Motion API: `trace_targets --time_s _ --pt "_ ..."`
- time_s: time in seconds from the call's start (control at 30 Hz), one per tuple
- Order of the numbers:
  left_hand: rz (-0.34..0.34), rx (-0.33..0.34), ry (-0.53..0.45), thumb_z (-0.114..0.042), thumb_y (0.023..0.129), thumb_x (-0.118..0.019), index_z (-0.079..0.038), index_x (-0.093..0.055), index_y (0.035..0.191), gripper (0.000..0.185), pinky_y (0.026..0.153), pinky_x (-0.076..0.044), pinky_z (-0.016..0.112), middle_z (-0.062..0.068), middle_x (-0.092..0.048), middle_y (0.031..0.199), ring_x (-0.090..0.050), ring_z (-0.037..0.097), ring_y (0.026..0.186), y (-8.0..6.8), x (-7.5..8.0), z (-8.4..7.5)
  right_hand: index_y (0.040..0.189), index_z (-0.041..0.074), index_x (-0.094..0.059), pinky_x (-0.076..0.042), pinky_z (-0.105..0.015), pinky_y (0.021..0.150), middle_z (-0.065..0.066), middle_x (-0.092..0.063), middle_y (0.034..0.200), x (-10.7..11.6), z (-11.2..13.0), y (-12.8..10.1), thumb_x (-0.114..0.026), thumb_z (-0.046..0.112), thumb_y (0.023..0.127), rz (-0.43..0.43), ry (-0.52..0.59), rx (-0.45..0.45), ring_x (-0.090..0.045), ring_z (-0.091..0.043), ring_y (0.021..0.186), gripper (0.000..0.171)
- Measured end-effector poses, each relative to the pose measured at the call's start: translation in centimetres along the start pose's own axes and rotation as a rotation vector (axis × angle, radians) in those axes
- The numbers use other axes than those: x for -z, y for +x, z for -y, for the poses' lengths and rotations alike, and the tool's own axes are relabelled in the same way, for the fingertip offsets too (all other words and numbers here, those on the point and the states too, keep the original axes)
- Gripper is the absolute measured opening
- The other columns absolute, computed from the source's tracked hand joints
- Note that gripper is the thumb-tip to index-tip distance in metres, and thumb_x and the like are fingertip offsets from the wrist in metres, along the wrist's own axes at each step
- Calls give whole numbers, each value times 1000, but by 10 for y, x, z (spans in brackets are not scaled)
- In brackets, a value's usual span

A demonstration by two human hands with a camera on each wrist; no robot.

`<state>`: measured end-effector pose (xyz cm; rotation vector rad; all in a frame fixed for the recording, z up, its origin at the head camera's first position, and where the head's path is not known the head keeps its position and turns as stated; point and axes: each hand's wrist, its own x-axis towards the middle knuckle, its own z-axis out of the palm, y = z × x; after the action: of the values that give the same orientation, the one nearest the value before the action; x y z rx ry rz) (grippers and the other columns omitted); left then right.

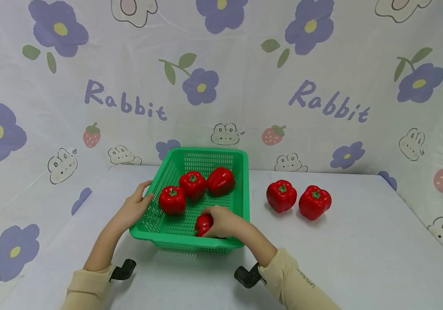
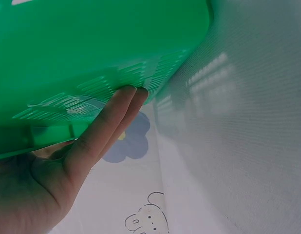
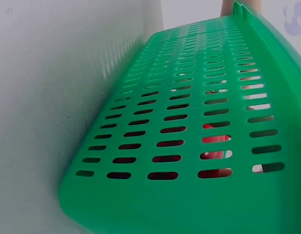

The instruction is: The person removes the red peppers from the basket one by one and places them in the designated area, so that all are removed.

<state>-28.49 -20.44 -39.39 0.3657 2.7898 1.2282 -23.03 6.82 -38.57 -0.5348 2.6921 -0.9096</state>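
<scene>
A green plastic basket [image 1: 202, 242] with slotted walls stands on the table. My left hand [image 1: 135, 207] holds its left side; in the left wrist view the fingers [image 2: 109, 124] lie along the outer wall, the thumb at the rim. My right hand [image 1: 225, 221] reaches inside over the near right part and grips a red bell pepper [image 1: 203, 224], partly covered by the fingers. Farther back in the basket lie three more red bell peppers: one at left [image 1: 172, 201], one in the middle [image 1: 193, 186], one tipped on its side [image 1: 221, 181]. The basket wall [image 3: 189, 122] hides my right hand in the right wrist view.
Right of the basket, two red bell peppers [image 1: 281, 196] [image 1: 315, 202] sit close together on the white table [image 1: 360, 249]. A white cloth [image 1: 244, 94] printed with flowers, rabbits and strawberries hangs behind the table's back edge.
</scene>
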Motion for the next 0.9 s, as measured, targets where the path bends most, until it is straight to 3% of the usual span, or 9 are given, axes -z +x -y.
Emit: trace_targets --time_s 0.17,0.47,0.9 --pt "2 9 -5 -29 106 -36 -9 -18 155 55 60 -52 29 30 -61 110 -64 15 60 -1 0 -2 128 -2 -59 -54 -42 88 -15 -65 117 -1 0 -2 -80 14 80 -24 0 17 -58 -27 108 55" --pt "1 12 23 -28 106 -36 -7 -18 155 56 67 -50 30 32 -57 125 -66 19 72 -2 0 -4 130 1 -56 -57 -40 83 -13 -63 119 -2 -2 -3 -84 24 77 -110 84 37 -57 -27 111 65" --pt "-4 16 11 -28 106 -36 -7 -18 155 56 66 -50 29 32 -58 121 -65 18 69 -2 1 -5 134 4 -53 -57 -41 83 -13 -62 125 3 1 -6 -83 28 78 -246 182 55 -57 -28 112 68"
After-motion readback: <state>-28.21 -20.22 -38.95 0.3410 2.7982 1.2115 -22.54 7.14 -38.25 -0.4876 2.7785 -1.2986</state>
